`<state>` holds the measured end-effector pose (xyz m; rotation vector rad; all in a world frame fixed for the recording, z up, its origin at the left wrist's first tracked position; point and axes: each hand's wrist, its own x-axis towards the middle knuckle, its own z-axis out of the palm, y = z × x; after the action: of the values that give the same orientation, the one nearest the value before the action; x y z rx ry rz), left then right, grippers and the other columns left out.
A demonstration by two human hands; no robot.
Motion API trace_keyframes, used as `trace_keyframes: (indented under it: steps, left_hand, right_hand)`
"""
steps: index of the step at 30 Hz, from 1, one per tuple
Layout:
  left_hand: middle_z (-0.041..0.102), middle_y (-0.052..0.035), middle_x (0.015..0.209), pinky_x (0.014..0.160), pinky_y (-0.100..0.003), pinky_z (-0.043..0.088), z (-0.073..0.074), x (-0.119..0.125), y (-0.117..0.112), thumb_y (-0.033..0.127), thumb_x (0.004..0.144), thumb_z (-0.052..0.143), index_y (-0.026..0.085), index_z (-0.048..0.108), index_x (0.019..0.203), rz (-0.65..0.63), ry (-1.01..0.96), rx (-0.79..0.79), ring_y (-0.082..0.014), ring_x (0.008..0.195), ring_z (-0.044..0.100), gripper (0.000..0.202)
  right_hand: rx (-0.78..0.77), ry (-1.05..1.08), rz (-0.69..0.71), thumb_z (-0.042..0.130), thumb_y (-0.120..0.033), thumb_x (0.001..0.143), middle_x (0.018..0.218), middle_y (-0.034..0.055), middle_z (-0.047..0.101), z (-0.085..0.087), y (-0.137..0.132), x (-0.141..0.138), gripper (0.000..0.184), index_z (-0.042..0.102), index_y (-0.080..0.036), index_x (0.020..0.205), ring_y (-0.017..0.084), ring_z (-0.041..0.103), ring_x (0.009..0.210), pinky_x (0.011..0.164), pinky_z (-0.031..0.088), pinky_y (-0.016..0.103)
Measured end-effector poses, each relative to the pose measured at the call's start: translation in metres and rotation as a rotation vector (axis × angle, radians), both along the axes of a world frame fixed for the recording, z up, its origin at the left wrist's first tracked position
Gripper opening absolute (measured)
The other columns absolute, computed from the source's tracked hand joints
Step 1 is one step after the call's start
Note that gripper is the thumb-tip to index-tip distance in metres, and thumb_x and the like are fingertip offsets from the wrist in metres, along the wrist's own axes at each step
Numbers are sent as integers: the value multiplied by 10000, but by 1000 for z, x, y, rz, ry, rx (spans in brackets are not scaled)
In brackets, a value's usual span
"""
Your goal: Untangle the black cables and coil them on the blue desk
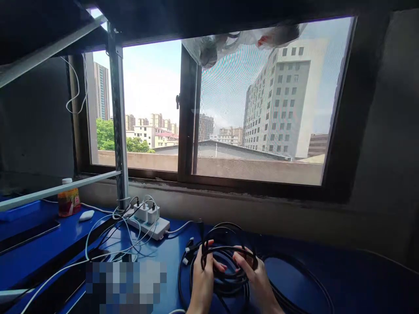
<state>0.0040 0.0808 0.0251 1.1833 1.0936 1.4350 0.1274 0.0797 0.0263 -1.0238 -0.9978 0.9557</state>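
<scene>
Both hands low over the blue, smooth-topped table (360, 281), working a coil of long black round cable (225, 248). Left hand (203, 270): fingers curled in, not spread, with strands of the cable caught in the grasp. Right hand (257, 274): likewise bent round the opposite side of the same loops, thumb towards the middle; how firmly either grips I cannot tell. The cable hangs between my hands, more turns lying beneath, and one wide black loop (316, 279) spreads over the table to my right. Dark plugs with pale metal-looking ends (190, 244) sit just beyond the left hand. Handling, my judgement: let one hand pin the gathered turns while the other feeds, match each loop to the last, and roll the cable slightly at the fingertips so that twist does not build up. Plug ends are best left outside the turns (threaded through, they could knot). Caution: the white, boxy power strip (160, 229) and its white cord (181, 227) lie near on the left; a swinging loop could snag there.
</scene>
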Motion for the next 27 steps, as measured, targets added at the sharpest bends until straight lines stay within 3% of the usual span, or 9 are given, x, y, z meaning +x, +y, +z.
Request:
trace_keyframes:
  steps: [4,7,11,16,19,23,27]
  left_hand:
    - [534,13,396,588,-364,467,-1,-4,8,733,688,358,94,489,1159,27,90,34,-258,511,609,805]
    - [498,23,361,607,-362,472,-7,-7,16,708,699,350,97,532,1124,18,181,29,-245,464,588,766]
    - [494,41,397,568,-327,447,-9,-7,21,527,738,398,119,553,1022,4,259,45,-211,424,558,520]
    - [470,64,405,537,-280,416,1,-2,22,304,782,380,143,559,958,-1,317,12,-175,403,537,298]
    - [609,9,556,636,-285,444,4,2,27,222,769,406,164,602,933,29,374,48,-187,558,614,262]
    - [689,-76,865,806,-288,436,0,5,33,83,675,449,146,626,775,89,385,17,-222,878,627,212]
    - [656,-33,724,702,-269,453,-7,2,33,43,689,403,153,587,723,93,384,-66,-190,722,617,217]
  right_hand:
    - [111,8,-103,721,-485,541,756,37,607,-8,8,-2,512,653,-181,947,185,568,680,487,446,233]
    - [124,27,-111,723,-488,547,818,32,588,-10,9,-5,632,590,-194,1091,169,565,660,467,447,230]
    - [125,-18,-129,747,-482,522,895,41,571,-12,7,-5,705,569,-193,1140,141,547,620,460,438,226]
    - [146,-2,-142,757,-512,517,935,45,588,-5,5,-1,728,572,-206,1151,145,557,668,488,447,218]
    - [156,23,-174,726,-552,554,769,14,586,1,6,3,683,595,-185,1114,147,552,623,475,437,214]
    - [130,-21,-148,682,-550,603,489,-70,403,-1,8,6,604,624,-151,1054,98,406,400,385,374,213]
    - [99,-57,-162,675,-459,584,471,-77,378,-14,12,0,516,633,-155,998,90,361,380,365,363,218]
